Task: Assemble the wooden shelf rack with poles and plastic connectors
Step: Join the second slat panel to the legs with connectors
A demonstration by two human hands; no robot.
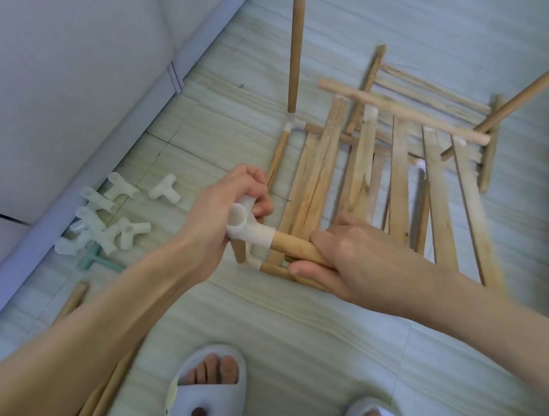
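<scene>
Left hand (232, 210) curled round white connector (246, 230), right hand (346, 257) gripping its wooden pole (296, 247), over slatted rack (390, 173) on pale tiled floor (286, 329).

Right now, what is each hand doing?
Left hand: closed around the white plastic connector.
Right hand: closed around the wooden pole plugged into that connector.

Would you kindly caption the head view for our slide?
Left hand grips a white connector while right hand holds its wooden pole.
</scene>
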